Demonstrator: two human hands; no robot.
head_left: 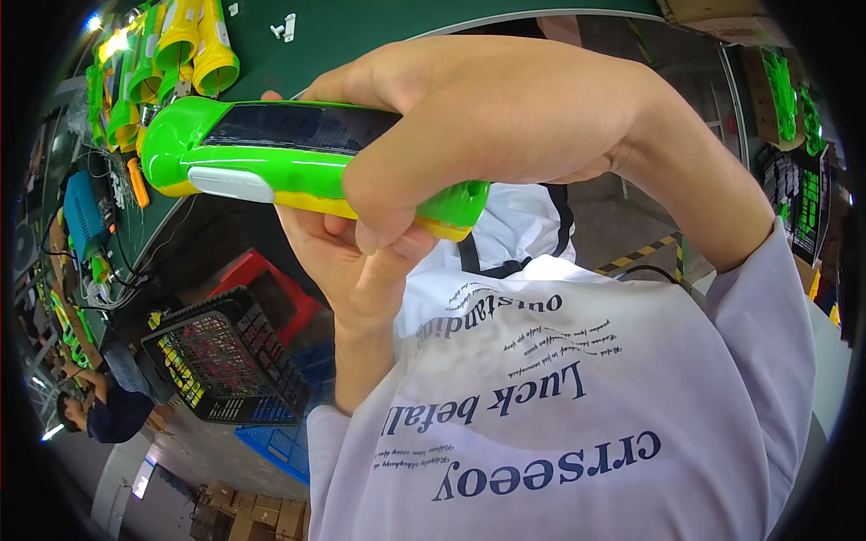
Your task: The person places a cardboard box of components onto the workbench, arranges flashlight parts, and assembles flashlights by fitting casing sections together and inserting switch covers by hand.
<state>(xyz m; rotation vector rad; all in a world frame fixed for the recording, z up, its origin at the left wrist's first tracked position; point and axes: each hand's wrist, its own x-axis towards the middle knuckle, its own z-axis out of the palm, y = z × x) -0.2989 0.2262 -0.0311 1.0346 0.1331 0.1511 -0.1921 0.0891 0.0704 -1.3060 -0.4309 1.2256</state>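
A bright green and yellow torch body [298,169] is held crosswise in front of my chest, its wider end to the left. It has a dark, glossy, solar-like panel along the upper face and a long white piece on the near side. My left hand [347,261] supports it from below, with its thumb and fingers pressed near the narrower right end. Over the top reaches my right hand [487,117], its thumb wrapped down the near side. Most of the right fingers are hidden behind the torch body.
On the green worktable [347,32] stand several yellow-green torch housings [216,65] and small white parts [287,28]. A blue box [81,215] and an orange handle [137,183] lie left. Below are a black crate [216,356] and red stool-like thing [262,270]. Another person [117,410] is far left.
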